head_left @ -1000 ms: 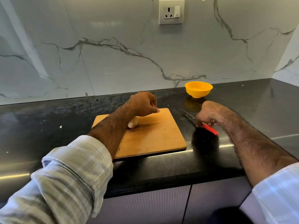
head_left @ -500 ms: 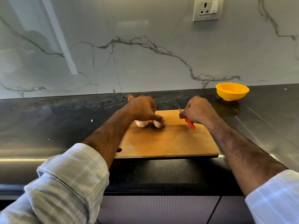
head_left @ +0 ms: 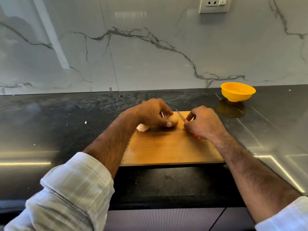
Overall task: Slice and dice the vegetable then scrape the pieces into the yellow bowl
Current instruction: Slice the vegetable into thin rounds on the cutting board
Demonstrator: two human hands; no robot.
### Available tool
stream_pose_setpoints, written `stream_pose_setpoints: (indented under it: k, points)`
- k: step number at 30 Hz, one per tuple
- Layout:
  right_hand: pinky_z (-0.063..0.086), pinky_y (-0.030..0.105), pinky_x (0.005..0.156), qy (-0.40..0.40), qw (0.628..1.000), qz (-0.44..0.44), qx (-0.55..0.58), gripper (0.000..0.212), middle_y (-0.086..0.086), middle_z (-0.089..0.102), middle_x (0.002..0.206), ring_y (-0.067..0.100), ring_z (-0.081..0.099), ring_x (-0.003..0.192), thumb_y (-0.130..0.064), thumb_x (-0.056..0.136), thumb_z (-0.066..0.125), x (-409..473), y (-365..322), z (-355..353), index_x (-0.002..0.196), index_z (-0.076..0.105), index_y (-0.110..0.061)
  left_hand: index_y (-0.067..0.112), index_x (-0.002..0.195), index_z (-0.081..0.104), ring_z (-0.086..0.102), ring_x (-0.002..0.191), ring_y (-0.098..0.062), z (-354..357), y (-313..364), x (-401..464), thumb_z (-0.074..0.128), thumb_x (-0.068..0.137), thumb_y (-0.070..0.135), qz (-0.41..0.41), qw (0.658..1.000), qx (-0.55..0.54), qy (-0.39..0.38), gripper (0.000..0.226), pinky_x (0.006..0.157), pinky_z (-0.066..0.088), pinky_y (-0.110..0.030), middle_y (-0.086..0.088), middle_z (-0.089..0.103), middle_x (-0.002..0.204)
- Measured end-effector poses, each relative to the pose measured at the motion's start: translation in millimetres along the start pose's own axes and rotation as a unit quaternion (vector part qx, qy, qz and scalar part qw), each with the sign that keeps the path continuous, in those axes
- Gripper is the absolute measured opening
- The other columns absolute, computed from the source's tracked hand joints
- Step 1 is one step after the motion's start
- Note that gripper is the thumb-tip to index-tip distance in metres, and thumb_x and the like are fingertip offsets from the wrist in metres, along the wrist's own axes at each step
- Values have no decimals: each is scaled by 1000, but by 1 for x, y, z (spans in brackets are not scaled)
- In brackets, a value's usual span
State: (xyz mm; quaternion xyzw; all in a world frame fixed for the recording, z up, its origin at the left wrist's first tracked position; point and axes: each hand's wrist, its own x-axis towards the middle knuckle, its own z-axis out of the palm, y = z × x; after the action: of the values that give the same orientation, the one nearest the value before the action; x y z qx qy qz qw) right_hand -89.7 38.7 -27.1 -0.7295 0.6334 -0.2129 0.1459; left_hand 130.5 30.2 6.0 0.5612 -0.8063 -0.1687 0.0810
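Vegetable lay mid-frame on the cutting board, left hand curled over it; right hand clutched the knife just beside; yellow bowl sat upper right.

Black polished stone countertop w/ items resting directly on it.
Wooden cutting board lies near the front edge, roughly centre; its front side runs approx. parallel to the counter edge. Yellow bowl stands upright at back right, near the marble backsplash, well apart from the board. A few small pale specks lie scattered on the stone left of the board.
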Motion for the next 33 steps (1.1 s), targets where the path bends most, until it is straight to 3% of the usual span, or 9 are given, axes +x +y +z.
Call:
stream_pose_setpoints:
  k: [2, 4, 7, 12, 20, 30, 33]
  points:
    - [65, 36, 67, 3, 1000, -1, -4, 18, -4, 69, 89, 14, 70, 74, -37, 81, 82, 0, 0, 1, 94, 73, -27, 30, 138, 66, 57, 113, -5, 2, 0, 0, 83, 87, 45, -4, 1000, 24, 6, 55, 112, 36, -51, 16, 69, 128]
    - [65, 36, 66, 9, 1000, -2, -10, 19, -3, 68, 93, 14, 68, 75, -41, 79, 81, -1, 0, 2, 92, 73, -30, 32, 133, 69, 57, 111, -3, 2, 0, 1, 86, 84, 45, -8, 1000, 18, 17, 54, 112, 30, -52, 25, 66, 110]
    - [64, 36, 66, 6, 1000, -3, -10, 21, -2, 67, 95, 15, 67, 76, -42, 79, 81, -2, -2, 1, 95, 73, -30, 34, 126, 71, 62, 105, -2, 0, 3, 1, 91, 76, 45, -8, 1000, 12, 17, 54, 108, 40, -46, 27, 64, 99]
    - [63, 35, 72, 31, 999, -22, -16, 23, -2, 69, 99, 14, 65, 83, -43, 84, 78, -7, -1, -1, 103, 71, -31, 35, 122, 67, 66, 101, -9, 7, 10, 0, 90, 79, 43, -3, 998, -25, 56, 49, 94, 58, -43, 11, 71, 110]
    - [56, 25, 63, 47, 998, -35, -39, 29, 0, 73, 97, 15, 66, 79, -36, 92, 69, -28, -9, -11, 119, 74, -26, 32, 124, 72, 64, 109, -9, 8, 13, -6, 80, 92, 32, 15, 997, -17, 73, 33, 93, 52, -36, 10, 71, 121]
    - [62, 33, 77, -38, 998, 6, -56, 40, -1, 70, 113, 18, 67, 92, -47, 89, 69, -34, -6, -1, 127, 67, -32, 34, 133, 71, 62, 110, -6, 8, 9, -6, 80, 92, 33, 25, 997, -42, 52, 42, 102, 54, -41, 10, 68, 130]
    - [62, 32, 69, 8, 998, 7, -65, 33, -4, 70, 97, 15, 67, 82, -45, 88, 68, -34, -4, -2, 118, 72, -29, 35, 134, 70, 63, 105, -6, 9, 9, -7, 80, 93, 34, 16, 998, -41, 51, 42, 100, 56, -42, 9, 70, 124]
